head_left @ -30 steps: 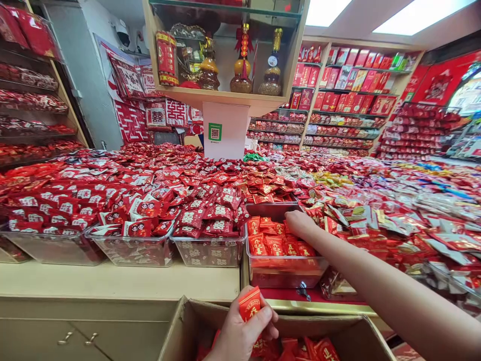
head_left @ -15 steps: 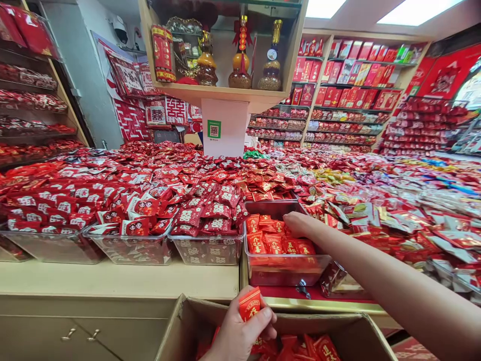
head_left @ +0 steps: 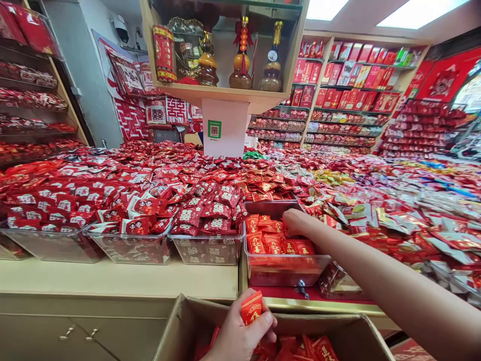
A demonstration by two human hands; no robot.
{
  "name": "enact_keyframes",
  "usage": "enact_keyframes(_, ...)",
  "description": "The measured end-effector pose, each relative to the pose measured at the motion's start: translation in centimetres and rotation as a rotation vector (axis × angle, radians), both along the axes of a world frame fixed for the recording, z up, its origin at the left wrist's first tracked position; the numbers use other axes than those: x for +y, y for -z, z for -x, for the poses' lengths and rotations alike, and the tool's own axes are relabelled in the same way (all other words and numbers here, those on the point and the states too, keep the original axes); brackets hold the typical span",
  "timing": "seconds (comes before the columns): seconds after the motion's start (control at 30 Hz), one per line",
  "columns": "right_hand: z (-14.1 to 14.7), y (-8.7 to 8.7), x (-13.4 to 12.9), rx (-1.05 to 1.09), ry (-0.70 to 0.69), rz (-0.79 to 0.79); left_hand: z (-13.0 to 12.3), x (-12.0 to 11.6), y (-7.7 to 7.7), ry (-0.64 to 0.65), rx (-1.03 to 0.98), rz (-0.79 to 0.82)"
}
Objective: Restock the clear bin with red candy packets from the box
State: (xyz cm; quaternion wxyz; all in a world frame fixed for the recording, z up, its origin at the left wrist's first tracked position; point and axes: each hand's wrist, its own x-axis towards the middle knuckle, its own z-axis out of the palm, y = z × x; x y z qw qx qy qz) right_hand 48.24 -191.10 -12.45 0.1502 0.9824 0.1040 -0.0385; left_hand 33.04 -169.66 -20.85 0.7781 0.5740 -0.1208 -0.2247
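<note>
My left hand (head_left: 246,326) is closed around a red candy packet (head_left: 251,307) with gold print, above an open cardboard box (head_left: 319,321). More red packets (head_left: 319,349) lie in that box. My right hand (head_left: 296,222) reaches down into a clear plastic bin (head_left: 285,271) on the counter. Rows of upright red packets (head_left: 273,244) with gold lettering fill the front of this bin. The fingers of my right hand are hidden behind the wrist and inside the bin, so I cannot tell whether they grip anything.
Left of the bin stand clear bins of dark red packets (head_left: 206,248) and red-and-white packets (head_left: 128,248). Heaped packets (head_left: 394,210) spread to the right and behind. A display cabinet (head_left: 225,93) with bottles overhangs the counter (head_left: 150,281). A small metal clip (head_left: 301,290) lies before the bin.
My left hand and its packet have dipped very slightly. My right hand stays in the bin, with only a small shift.
</note>
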Motion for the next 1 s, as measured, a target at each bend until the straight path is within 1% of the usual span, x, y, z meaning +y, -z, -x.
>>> enact_keyframes(0.17,0.2,-0.4,0.9,-0.081,-0.141,-0.032,-0.1,0.1,0.5,0.006,-0.004,-0.035)
enact_keyframes(0.27,0.3,-0.4,1.1,-0.084,-0.143,-0.013,-0.3,0.2,0.8,0.026,-0.028,-0.055)
enact_keyframes(0.37,0.2,-0.1,0.8,-0.035,-0.140,-0.012,-0.3,0.2,1.0,0.026,-0.021,-0.057)
enact_keyframes(0.5,-0.1,0.7,0.3,-0.049,-0.159,-0.049,-0.2,-0.1,1.0,-0.005,0.051,-0.077)
enact_keyframes(0.6,-0.3,0.9,0.2,-0.078,-0.140,-0.073,0.0,-0.3,0.7,-0.027,0.103,-0.089)
enact_keyframes(0.7,-0.3,0.1,0.6,-0.068,-0.096,-0.081,0.1,-0.3,0.5,-0.032,0.100,-0.090)
enact_keyframes(0.77,-0.2,-0.9,1.3,-0.122,-0.079,-0.107,0.0,-0.3,0.4,-0.028,0.100,-0.101)
enact_keyframes(0.8,-0.1,-1.3,1.9,-0.161,-0.096,-0.131,0.0,-0.3,0.4,-0.026,0.106,-0.110)
enact_keyframes(0.87,-0.1,-1.9,3.3,-0.206,-0.207,-0.194,0.0,-0.2,0.4,-0.015,0.112,-0.125)
enact_keyframes(0.93,-0.4,-1.9,4.6,-0.154,-0.339,-0.238,-0.1,-0.2,0.4,0.001,0.114,-0.131)
enact_keyframes(0.97,-0.6,-1.8,5.2,-0.109,-0.375,-0.240,-0.1,-0.2,0.4,0.010,0.110,-0.130)
enact_keyframes(1.0,-0.8,-1.5,5.6,-0.070,-0.382,-0.231,-0.1,-0.2,0.5,0.016,0.106,-0.127)
